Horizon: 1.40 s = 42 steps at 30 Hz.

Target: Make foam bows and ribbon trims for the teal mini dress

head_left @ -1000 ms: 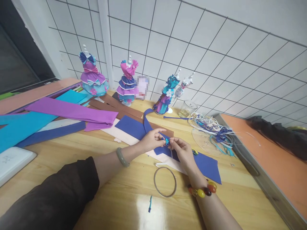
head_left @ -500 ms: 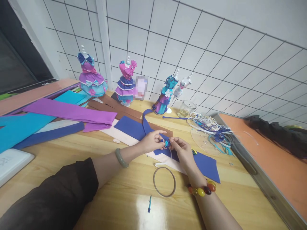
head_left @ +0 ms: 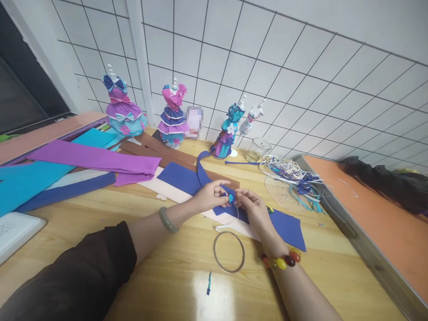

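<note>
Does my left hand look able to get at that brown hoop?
Probably yes: the hoop lies uncovered, nearby, though your left hand pinches a blue fan-shaped piece and might need freeing first.

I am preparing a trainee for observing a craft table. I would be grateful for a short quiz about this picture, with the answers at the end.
1. True or false: the thin teal scrap lies outside the round ring.

2. What do the fingers of the left hand hold?
A) a glass jar
B) a small pleated blue piece
C) a purple strip

3. Fill in the missing word: the beaded bracelet is worn on the person's ____ wrist.

Key: 1. true; 2. B; 3. right
</note>
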Each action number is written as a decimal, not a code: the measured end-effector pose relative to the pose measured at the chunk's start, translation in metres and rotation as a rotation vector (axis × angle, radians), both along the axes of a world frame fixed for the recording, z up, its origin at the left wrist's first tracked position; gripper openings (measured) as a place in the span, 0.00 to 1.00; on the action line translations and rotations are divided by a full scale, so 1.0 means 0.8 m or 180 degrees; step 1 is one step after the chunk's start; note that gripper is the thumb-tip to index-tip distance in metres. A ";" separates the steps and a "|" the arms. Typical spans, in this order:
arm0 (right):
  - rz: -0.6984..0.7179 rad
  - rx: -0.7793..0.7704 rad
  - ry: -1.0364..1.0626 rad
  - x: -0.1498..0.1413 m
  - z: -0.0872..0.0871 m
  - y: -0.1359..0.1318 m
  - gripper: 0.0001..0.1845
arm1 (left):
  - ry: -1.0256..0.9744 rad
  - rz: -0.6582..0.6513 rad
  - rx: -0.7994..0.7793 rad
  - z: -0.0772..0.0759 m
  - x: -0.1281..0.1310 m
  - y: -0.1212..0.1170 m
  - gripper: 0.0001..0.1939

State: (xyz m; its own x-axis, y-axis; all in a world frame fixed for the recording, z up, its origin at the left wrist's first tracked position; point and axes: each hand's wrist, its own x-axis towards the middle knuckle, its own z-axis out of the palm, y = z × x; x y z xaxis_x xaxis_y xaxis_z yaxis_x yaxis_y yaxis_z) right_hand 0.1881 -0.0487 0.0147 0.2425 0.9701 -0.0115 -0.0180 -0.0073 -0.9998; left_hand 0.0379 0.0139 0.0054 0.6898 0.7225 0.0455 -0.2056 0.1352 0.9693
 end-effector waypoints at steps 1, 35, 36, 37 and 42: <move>0.0009 -0.0003 0.0055 0.001 -0.001 0.000 0.10 | -0.0008 0.0005 -0.0046 0.002 0.000 0.000 0.28; -0.0120 0.0279 -0.0232 -0.007 0.002 -0.002 0.14 | -0.0173 0.0370 -0.0135 0.001 0.000 0.006 0.27; -0.0175 0.0261 -0.0271 -0.007 0.002 -0.002 0.14 | -0.0173 0.0346 -0.0083 0.000 0.000 0.005 0.27; -0.0227 0.0250 -0.0318 -0.006 0.002 -0.002 0.14 | -0.0161 0.0309 -0.0029 -0.001 0.001 0.005 0.27; -0.0048 0.0250 -0.0518 -0.010 0.004 -0.004 0.12 | 0.0042 0.0084 0.0186 -0.001 0.001 -0.001 0.27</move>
